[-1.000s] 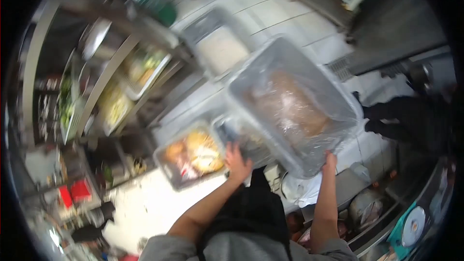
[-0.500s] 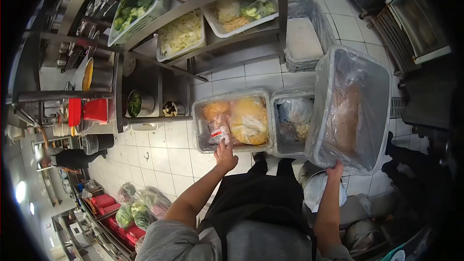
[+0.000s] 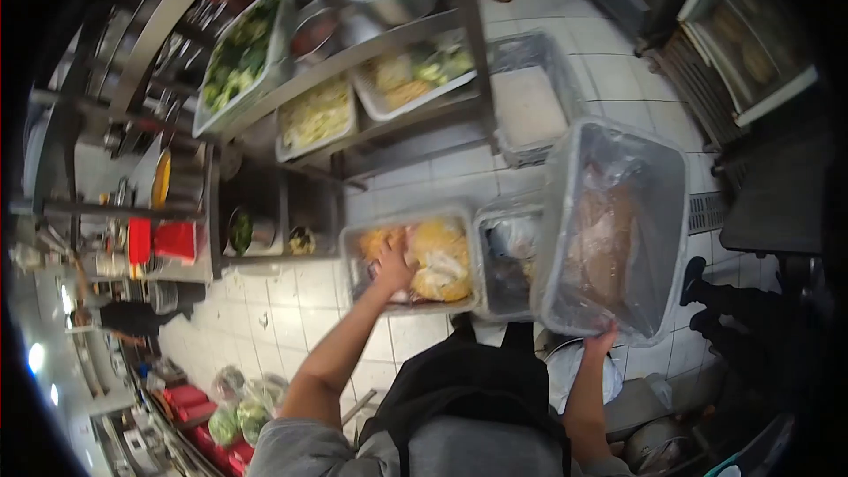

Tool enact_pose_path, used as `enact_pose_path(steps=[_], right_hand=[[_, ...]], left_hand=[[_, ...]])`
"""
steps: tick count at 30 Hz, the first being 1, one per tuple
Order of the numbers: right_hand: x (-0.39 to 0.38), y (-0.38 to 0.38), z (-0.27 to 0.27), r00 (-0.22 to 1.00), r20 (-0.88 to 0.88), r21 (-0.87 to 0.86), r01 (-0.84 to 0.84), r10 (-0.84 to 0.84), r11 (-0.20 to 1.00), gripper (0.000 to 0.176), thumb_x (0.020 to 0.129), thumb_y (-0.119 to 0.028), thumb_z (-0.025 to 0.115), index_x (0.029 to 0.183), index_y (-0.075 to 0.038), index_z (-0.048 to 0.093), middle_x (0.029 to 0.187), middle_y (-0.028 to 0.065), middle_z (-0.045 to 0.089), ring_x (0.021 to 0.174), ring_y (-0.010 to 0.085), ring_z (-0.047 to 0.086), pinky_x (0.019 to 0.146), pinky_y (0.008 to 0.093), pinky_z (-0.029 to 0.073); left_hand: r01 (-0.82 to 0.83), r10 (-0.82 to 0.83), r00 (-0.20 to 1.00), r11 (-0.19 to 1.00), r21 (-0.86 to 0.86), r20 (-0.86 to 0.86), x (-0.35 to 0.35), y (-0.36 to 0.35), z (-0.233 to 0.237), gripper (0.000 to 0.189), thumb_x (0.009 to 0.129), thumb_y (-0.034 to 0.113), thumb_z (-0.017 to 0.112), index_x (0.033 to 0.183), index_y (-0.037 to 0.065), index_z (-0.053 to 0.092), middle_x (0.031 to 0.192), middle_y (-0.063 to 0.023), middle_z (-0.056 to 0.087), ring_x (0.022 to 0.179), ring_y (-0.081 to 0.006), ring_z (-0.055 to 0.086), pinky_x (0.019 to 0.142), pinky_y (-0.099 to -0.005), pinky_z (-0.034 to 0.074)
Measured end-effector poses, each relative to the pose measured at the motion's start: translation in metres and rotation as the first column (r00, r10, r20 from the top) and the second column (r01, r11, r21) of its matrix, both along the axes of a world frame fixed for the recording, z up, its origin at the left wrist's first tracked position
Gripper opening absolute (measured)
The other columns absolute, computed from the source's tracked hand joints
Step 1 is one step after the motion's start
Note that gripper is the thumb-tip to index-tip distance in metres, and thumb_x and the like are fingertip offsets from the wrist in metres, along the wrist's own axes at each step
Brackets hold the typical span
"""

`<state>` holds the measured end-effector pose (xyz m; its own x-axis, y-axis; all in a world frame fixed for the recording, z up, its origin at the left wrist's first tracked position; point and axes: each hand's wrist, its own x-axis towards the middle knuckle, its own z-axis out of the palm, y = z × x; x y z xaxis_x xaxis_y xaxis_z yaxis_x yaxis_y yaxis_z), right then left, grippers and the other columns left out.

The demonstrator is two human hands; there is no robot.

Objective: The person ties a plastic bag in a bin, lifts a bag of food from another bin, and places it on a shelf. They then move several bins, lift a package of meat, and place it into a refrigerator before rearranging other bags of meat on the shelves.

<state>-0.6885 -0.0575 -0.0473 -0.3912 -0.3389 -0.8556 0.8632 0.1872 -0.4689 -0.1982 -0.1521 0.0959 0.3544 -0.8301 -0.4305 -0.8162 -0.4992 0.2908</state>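
My left hand (image 3: 390, 267) reaches into a plastic-lined bin (image 3: 477, 278), its fingers spread over the packed food. Beside the fingers lies a clear bag of yellow food (image 3: 442, 256); a smaller orange-yellow bag (image 3: 378, 240) sits at the bin's far left. At the right, my right hand (image 3: 603, 338) grips the near rim of a grey lined bin (image 3: 552, 252), which is tilted and has a brownish mass (image 3: 605, 238) in it. A middle bin (image 3: 503, 307) with wrapped food stands between them, partly covered by the tilted bin.
Steel shelving (image 3: 371, 49) with baskets of cut vegetables (image 3: 318, 115) stands ahead. Another lined bin (image 3: 570, 93) with a pale block is beyond. Bagged cabbages (image 3: 225, 424) lie at lower left. One person's dark legs (image 3: 738, 305) are at right, another person (image 3: 132, 318) far left.
My left hand has moved from the bin's near edge further in, over the bags. My right hand still holds the grey bin's rim. The whole view has shifted slightly.
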Motion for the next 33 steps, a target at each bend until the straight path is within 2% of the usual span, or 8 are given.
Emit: enact_pose_path(steps=[4, 5, 6, 9, 12, 14, 25, 33], right_hand=[[-0.004, 0.003, -0.003, 0.997, 0.029, -0.081, 0.074, -0.072, 0.994, 0.034, 0.079, -0.033, 0.048, 0.102, -0.009, 0.052, 0.098, 0.0064, 0.053, 0.089, 0.0227, 0.05, 0.079, 0.0416, 0.041], [-0.004, 0.0, 0.0, 0.995, 0.068, -0.125, 0.079, -0.071, 0.989, 0.031, 0.078, -0.033, 0.047, 0.099, -0.009, 0.052, 0.096, 0.0055, 0.054, 0.085, 0.0218, 0.05, 0.075, 0.0409, 0.042], [-0.003, -0.009, 0.011, 0.995, 0.067, -0.076, 0.085, -0.08, 0.993, 0.028, 0.077, -0.031, 0.048, 0.095, -0.01, 0.052, 0.09, 0.0045, 0.053, 0.082, 0.0208, 0.05, 0.071, 0.0395, 0.042], [-0.009, -0.024, 0.041, 0.979, -0.009, 0.064, 0.203, -0.203, 0.977, 0.014, 0.069, -0.026, 0.052, 0.074, -0.014, 0.046, 0.063, 0.0011, 0.047, 0.057, 0.0175, 0.046, 0.052, 0.0333, 0.04], [-0.032, -0.021, 0.041, 0.983, 0.031, -0.025, 0.181, -0.18, 0.983, 0.013, 0.065, -0.023, 0.054, 0.068, -0.015, 0.044, 0.056, 0.0003, 0.043, 0.046, 0.0171, 0.042, 0.043, 0.0312, 0.038], [-0.046, -0.031, 0.044, 0.976, 0.01, 0.033, 0.219, -0.219, 0.975, 0.013, 0.061, -0.019, 0.055, 0.067, -0.014, 0.045, 0.055, -0.0002, 0.041, 0.042, 0.0162, 0.04, 0.038, 0.0304, 0.035], [-0.113, -0.118, 0.081, 0.997, 0.03, -0.045, 0.076, -0.074, 0.996, 0.012, 0.058, -0.01, 0.053, 0.058, -0.013, 0.042, 0.052, -0.0003, 0.038, 0.043, 0.0142, 0.039, 0.039, 0.0273, 0.032], [-0.133, -0.176, 0.094, 0.997, 0.076, -0.087, 0.003, 0.004, 0.996, 0.012, 0.059, -0.007, 0.051, 0.059, -0.011, 0.04, 0.052, 0.0017, 0.038, 0.042, 0.0147, 0.039, 0.039, 0.0275, 0.034]], left_hand=[[0.21, -0.183, 0.976, 0.676, -0.706, 0.115, -0.011, -0.207, 0.083, 0.078, 0.067, 0.02, 0.064, 0.131, 0.006, 0.022, 0.135, -0.0245, 0.016, 0.123, -0.042, 0.021, 0.097, -0.0486, 0.024], [0.324, -0.215, 0.944, 0.478, -0.817, 0.249, -0.038, -0.249, 0.151, 0.079, 0.068, 0.022, 0.063, 0.131, 0.001, 0.021, 0.134, -0.0258, 0.018, 0.123, -0.0419, 0.02, 0.098, -0.0482, 0.022], [0.366, -0.158, 0.929, 0.245, -0.898, 0.336, -0.044, -0.295, 0.183, 0.079, 0.068, 0.022, 0.064, 0.13, -0.002, 0.02, 0.131, -0.0278, 0.021, 0.123, -0.0418, 0.021, 0.099, -0.0467, 0.022], [0.415, -0.073, 0.902, -0.133, -0.9, 0.426, -0.083, -0.377, 0.304, 0.081, 0.067, 0.031, 0.07, 0.121, -0.011, 0.027, 0.123, -0.0282, 0.03, 0.116, -0.0389, 0.03, 0.098, -0.0446, 0.023], [0.156, -0.046, 0.985, -0.142, -0.977, 0.164, -0.107, -0.429, 0.343, 0.11, 0.059, 0.031, 0.077, 0.126, -0.012, 0.002, 0.12, -0.0281, 0.032, 0.116, -0.0369, 0.029, 0.099, -0.0422, 0.023], [0.239, 0.172, 0.962, -0.164, -0.957, 0.211, -0.107, -0.457, 0.336, 0.12, 0.057, 0.027, 0.078, 0.126, -0.011, -0.012, 0.12, -0.0269, 0.034, 0.115, -0.0352, 0.034, 0.099, -0.0392, 0.025], [0.135, 0.239, 0.965, -0.118, -0.984, 0.104, -0.118, -0.457, 0.318, 0.105, 0.062, 0.023, 0.074, 0.13, -0.002, -0.001, 0.121, -0.0279, 0.036, 0.107, -0.0343, 0.046, 0.093, -0.036, 0.037], [0.204, 0.187, 0.969, -0.228, -0.952, 0.163, -0.126, -0.455, 0.308, 0.094, 0.068, 0.018, 0.07, 0.13, -0.003, 0.003, 0.122, -0.027, 0.036, 0.11, -0.0316, 0.045, 0.093, -0.0343, 0.036]])
